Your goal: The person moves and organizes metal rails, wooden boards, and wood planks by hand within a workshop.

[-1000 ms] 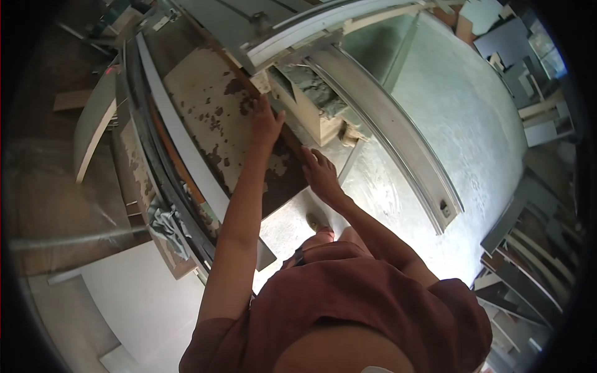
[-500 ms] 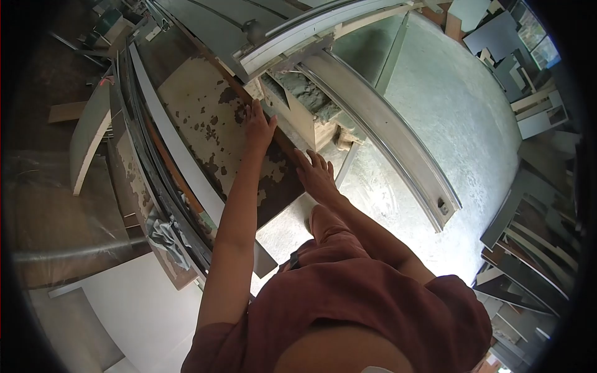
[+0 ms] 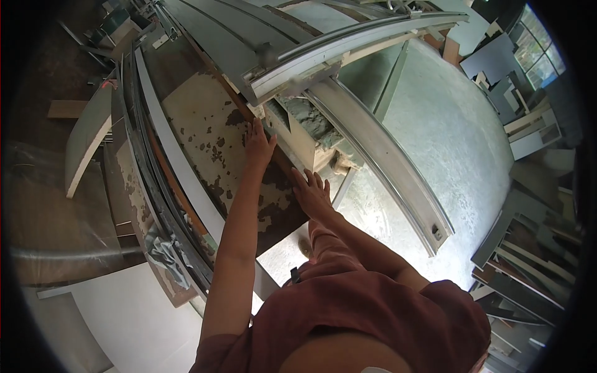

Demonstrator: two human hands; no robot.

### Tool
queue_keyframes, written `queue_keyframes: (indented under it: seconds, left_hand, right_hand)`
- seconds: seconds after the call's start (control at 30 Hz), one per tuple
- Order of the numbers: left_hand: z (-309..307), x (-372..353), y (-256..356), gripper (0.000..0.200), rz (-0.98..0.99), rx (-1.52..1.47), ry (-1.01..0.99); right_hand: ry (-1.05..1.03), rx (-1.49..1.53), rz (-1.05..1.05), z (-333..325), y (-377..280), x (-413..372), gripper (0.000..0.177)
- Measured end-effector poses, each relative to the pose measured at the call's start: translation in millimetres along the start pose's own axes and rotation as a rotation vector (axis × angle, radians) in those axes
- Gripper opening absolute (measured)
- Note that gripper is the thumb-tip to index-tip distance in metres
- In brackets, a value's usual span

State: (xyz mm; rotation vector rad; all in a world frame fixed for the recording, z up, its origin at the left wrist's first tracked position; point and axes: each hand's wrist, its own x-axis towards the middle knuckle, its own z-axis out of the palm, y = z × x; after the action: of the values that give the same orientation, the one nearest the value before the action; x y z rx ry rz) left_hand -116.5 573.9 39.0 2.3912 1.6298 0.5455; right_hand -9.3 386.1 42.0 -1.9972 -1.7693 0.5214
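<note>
My left hand lies with its fingers stretched forward on the long brown edge of a worn board, whose pale coating has flaked off in dark patches. Further along the same edge, nearer my body, my right hand rests with its fingers spread. Neither hand appears to be gripping anything. Just ahead of the left fingertips is the corner of a grey machine table with a pale metal rail along it.
A long metal channel juts out to the right above the pale floor. Long strips, one of them white, and a crumpled grey cloth lie on the left. Board offcuts are piled at the far right.
The view has tilted up a little, so the machine table and metal channel sit lower in the picture. Both hands stay on the brown edge, in nearly the same places.
</note>
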Motion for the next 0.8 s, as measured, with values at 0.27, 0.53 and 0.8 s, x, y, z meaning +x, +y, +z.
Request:
queue_keyframes:
  seconds: [0.27, 0.53, 0.8]
  left_hand:
    - [-3.7, 15.3, -8.3, 0.069, -0.025, -0.031, 0.037]
    - [-4.1, 28.4, -18.2, 0.069, 0.005, -0.013, 0.071]
    - [-3.0, 44.0, -25.1, 0.07, -0.046, 0.019, 0.016]
  right_hand:
    - [-0.027, -0.018, -0.051, -4.7, -6.1, 20.7, 0.056]
    - [-0.025, -0.054, -0.098, -2.2, -7.4, 36.6, 0.057]
    - [-0.054, 0.007, -0.103, -1.9, -9.3, 53.4, 0.056]
